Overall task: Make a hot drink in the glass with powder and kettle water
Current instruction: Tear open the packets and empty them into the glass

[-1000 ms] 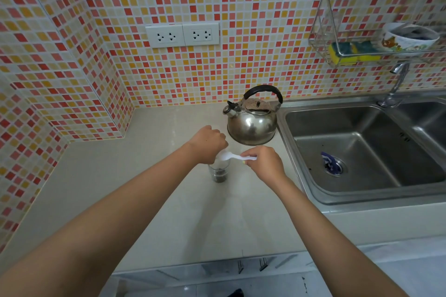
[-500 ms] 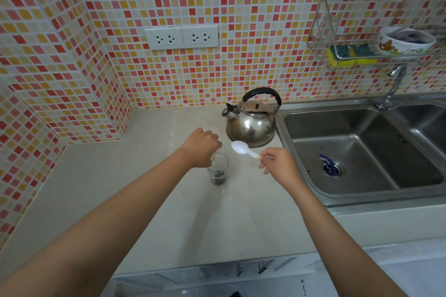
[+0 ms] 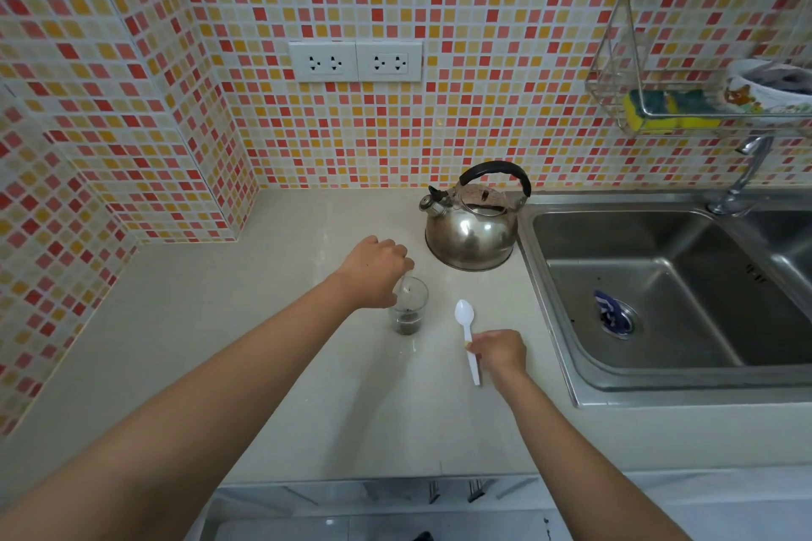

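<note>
— How does the small clear drinking glass look?
— It stands upright on the pale glossy worktop, in front of the kettle and a little to its left, apart from it. Its wall is transparent, and a low layer of dark brown powder covers the bottom.

— What is the left hand doing?
— It sits at the glass's rim on the left side, fingers curled. Something thin and pale shows under the fingers at the rim, but what it is cannot be told, nor whether the grip closes on the glass itself.

— And the right hand?
— Its grip pinches the handle of a white plastic spoon. The bowl points away from the person, and the handle's tail pokes out below the fingers. The spoon is low over the worktop, just to the right of the glass and not touching it. Whether it rests on the surface cannot be told.

— Where is the kettle?
— The rounded stainless-steel kettle with a black arched handle stands at the back of the worktop, its spout to the left, just beside the steel sink. Behind it runs a red, orange and cream mosaic tile wall.
</note>
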A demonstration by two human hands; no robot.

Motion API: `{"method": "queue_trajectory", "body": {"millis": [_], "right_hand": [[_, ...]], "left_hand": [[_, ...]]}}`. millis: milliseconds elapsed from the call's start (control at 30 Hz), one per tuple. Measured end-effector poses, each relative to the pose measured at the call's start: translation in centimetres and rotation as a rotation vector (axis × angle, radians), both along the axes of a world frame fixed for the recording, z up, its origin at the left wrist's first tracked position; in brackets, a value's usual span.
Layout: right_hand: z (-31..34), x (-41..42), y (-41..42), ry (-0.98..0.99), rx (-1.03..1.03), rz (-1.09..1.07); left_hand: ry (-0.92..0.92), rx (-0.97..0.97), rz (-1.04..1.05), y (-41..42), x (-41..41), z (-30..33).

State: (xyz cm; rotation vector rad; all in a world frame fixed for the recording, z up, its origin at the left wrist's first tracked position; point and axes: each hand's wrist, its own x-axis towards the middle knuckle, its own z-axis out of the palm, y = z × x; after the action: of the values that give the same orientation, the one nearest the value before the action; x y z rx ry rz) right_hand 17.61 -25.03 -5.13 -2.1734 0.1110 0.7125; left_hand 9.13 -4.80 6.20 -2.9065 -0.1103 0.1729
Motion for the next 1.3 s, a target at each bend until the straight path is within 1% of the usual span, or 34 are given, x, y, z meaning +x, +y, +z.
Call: {"method": "queue_trajectory", "body": {"millis": [67,133,200,233,300,333,367,433,500,567,667,833,933,1033,1200,1300], "right_hand": [[-0.2,-0.2,-0.1,-0.024,0.029,0.033],[-0.2,-0.4,-0.3,-0.030,0.014,0.080],[0.0,-0.7,-0.4,-0.058,-0.021,0.118],[0.2,-0.8,-0.3,-0.110,-0.060,0.127],[1.2,-1.1,-0.1,-0.317,-0.140,0.119],[2.0,-1.2,0.2,-0.402,-0.116,0.116],[3.0,-1.2,0.7,-0.431,-0.030,0.123],[5.5,-1.1,2.1,-0.340,0.200,0.154],[7.8,-0.7,3.7,-0.219,0.313,0.188],[9.3,-0.3,4.9,-0.174,0.324,0.250],[10.4,0.0,6.0,-0.162,0.331,0.293],[11.6,0.9,6.2,-0.262,0.343,0.365],[12.4,1.3,6.0,-0.353,0.365,0.458],[13.0,1.4,6.1,-0.423,0.332,0.565],[13.7,1.3,6.1,-0.432,0.304,0.691],[13.8,1.3,6.4,-0.484,0.249,0.751]], "left_hand": [[-0.006,-0.009,0.012,-0.1,-0.1,0.0],[-0.018,-0.038,0.030,-0.2,-0.2,-0.1],[-0.049,-0.115,0.078,-0.1,-0.4,-0.2],[-0.073,-0.181,0.117,0.0,-0.6,-0.2],[-0.132,-0.364,0.227,0.0,-1.0,-0.6],[-0.164,-0.468,0.289,0.0,-1.3,-0.8],[-0.198,-0.570,0.347,-0.1,-1.5,-1.1],[-0.282,-0.739,0.426,-0.3,-1.7,-1.5],[-0.370,-0.850,0.454,-0.7,-1.7,-1.7],[-0.454,-0.928,0.475,-1.2,-1.6,-1.6],[-0.539,-0.992,0.490,-2.0,-1.3,-1.2],[-0.640,-1.216,0.547,-1.9,-1.3,-0.7],[-0.661,-1.293,0.580,-1.3,-1.5,-0.3],[-0.621,-1.352,0.588,-0.8,-1.7,0.1],[-0.593,-1.444,0.549,-0.3,-2.0,0.4],[-0.540,-1.458,0.503,-0.2,-2.3,0.3]]}}
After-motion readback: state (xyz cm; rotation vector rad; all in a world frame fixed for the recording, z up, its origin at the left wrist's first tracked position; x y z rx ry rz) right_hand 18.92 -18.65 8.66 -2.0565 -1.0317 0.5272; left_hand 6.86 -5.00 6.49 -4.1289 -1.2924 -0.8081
